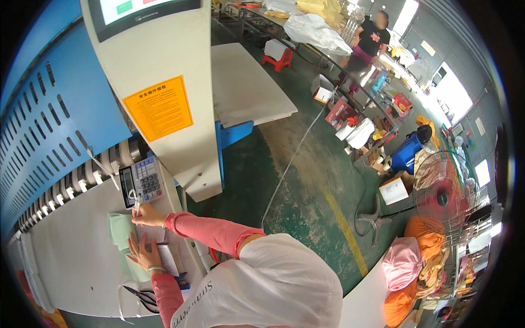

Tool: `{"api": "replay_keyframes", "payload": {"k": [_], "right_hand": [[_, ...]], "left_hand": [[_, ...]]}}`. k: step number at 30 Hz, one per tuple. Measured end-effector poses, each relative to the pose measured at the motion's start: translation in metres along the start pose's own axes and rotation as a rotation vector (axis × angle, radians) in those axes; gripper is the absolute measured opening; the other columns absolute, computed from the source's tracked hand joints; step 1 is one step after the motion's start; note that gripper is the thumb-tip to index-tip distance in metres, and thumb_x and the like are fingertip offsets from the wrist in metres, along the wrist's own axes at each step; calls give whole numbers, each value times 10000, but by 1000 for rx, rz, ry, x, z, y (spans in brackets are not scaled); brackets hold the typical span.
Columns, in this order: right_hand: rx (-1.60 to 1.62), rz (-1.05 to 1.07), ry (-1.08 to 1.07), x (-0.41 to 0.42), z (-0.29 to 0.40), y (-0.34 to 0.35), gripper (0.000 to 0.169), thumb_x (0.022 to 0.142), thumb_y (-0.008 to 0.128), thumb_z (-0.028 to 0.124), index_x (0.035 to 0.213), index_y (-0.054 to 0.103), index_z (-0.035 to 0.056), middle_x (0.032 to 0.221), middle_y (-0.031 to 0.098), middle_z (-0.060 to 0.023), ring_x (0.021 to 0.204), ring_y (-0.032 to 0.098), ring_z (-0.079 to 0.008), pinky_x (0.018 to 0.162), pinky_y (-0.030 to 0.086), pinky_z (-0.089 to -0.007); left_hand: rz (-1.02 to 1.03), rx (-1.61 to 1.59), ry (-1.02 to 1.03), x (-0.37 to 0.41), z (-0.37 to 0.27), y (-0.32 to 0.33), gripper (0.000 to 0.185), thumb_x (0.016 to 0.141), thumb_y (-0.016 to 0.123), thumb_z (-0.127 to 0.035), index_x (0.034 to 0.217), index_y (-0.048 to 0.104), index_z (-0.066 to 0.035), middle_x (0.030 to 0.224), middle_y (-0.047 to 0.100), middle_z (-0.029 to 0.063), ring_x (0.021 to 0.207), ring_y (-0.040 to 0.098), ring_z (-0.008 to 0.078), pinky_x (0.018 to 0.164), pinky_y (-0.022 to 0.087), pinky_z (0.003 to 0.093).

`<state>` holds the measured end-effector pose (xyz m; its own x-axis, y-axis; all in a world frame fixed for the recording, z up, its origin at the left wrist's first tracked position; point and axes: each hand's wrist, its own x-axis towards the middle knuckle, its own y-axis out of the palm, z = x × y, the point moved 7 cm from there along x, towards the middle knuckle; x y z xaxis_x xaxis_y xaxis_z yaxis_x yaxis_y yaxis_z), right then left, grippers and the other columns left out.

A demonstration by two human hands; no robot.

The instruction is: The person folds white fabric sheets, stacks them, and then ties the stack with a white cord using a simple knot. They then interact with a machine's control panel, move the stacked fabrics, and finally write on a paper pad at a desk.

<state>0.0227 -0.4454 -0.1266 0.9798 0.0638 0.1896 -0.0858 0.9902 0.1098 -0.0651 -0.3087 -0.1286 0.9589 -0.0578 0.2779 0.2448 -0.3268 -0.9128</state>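
My right hand [151, 215] grips a pen [138, 201], its tip down at a ruled paper pad [155, 233]. My left hand [144, 253] rests with fingers spread on the papers, beside a second small pad [172, 259]. Pale green sheets [120, 228] lie folded back under and past my hands. Just beyond the pen, a desk calculator [141, 182] lies on the white worktop [69, 254]. Black-handled scissors [144, 298] lie near my left forearm, by a white strip [119, 301].
A blue slotted machine cover [61, 98] and a row of rollers [69, 190] border the worktop. Beside them stands a beige column [164, 61] with a screen and an orange notice. Rightward are a standing fan [441, 197], cloth bundles [404, 262] and a person [371, 41] by a table.
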Motion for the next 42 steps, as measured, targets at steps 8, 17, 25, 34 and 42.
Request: {"api": "replay_keyframes", "payload": {"k": [8,17,25,34,42], "right_hand": [[-23,-1,15,1,-4,-1,146,770,659,89,711,554,8,550,580,-47,463,563,-97,423,413,-247],[58,87,221,5,-1,4,164,804,659,206,766,578,69,595,589,-21,505,564,-86,447,432,-226],[96,230,299,6,-12,-1,170,828,688,173,861,555,73,670,615,-29,538,553,-61,477,434,-179],[-195,322,100,9,-18,18,209,803,630,100,673,475,47,548,533,-9,504,522,-76,463,397,-238],[-422,249,-161,-7,-3,15,232,711,631,72,620,420,36,497,431,-19,463,424,-90,444,359,-288]], "left_hand": [[7,10,-7,1,-1,0,340,732,686,-303,1068,649,-280,1458,361,-23,1370,283,217,1093,73,586],[8,-78,-55,0,15,-1,372,668,734,-276,1021,630,-218,1444,382,5,1349,314,209,1102,64,557],[-55,-187,-30,-2,3,-19,248,685,725,-304,841,612,-147,1401,430,-2,1331,333,226,1091,119,588],[-36,-209,-70,-2,10,-15,240,694,720,-331,828,617,-162,1401,426,-20,1349,302,215,1102,95,584],[-31,-213,-65,-2,9,-16,252,703,711,-333,862,631,-155,1404,412,-14,1354,287,210,1103,104,585]]}}
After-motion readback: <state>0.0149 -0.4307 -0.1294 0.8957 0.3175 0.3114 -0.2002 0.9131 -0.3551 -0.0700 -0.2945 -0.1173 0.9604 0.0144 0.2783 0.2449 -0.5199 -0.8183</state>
